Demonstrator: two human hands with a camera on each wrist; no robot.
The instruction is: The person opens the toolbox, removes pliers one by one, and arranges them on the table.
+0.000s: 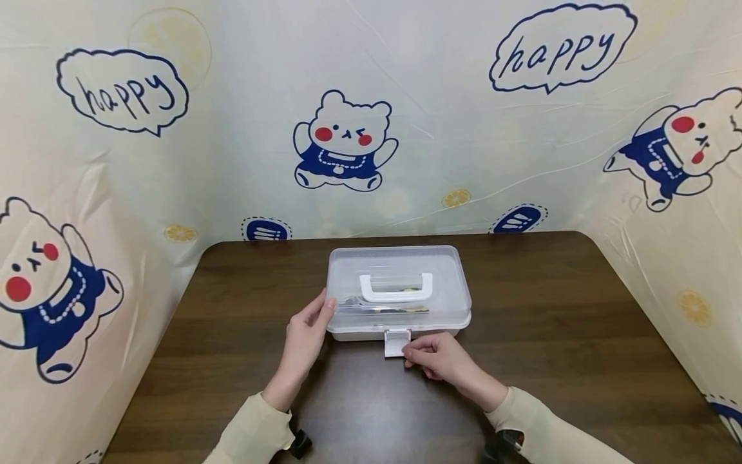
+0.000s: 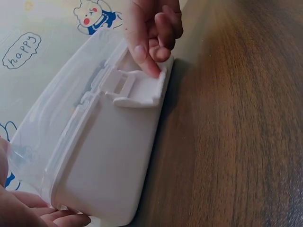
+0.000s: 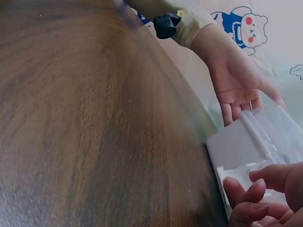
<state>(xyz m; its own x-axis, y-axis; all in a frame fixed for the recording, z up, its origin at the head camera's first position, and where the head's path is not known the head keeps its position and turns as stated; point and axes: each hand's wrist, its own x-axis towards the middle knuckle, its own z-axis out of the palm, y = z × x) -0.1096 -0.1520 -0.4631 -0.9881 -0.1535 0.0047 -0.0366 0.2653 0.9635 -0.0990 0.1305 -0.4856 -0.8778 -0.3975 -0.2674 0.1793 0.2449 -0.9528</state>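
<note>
A white plastic storage box [image 1: 348, 336] with a clear lid [image 1: 400, 258] and a white carrying handle [image 1: 397, 296] sits on the table. Long thin items, some with dark and yellow parts, show blurred through the lid. My left hand [image 1: 307, 335] holds the box's left end, thumb over the lid's edge and fingers along the side below the rim. At the middle of the front, the white latch [image 2: 142, 90] sticks outward from the box wall. My right hand [image 1: 443, 357] pinches the latch's right edge with thumb and index finger, the other fingers curled beneath.
The brown wooden table [image 1: 243, 277] extends around the box on every side. Behind and beside it hangs a pale cloth [image 1: 452, 148] printed with bears and "happy" bubbles. A black wrist device [image 3: 166, 26] sits at the left sleeve.
</note>
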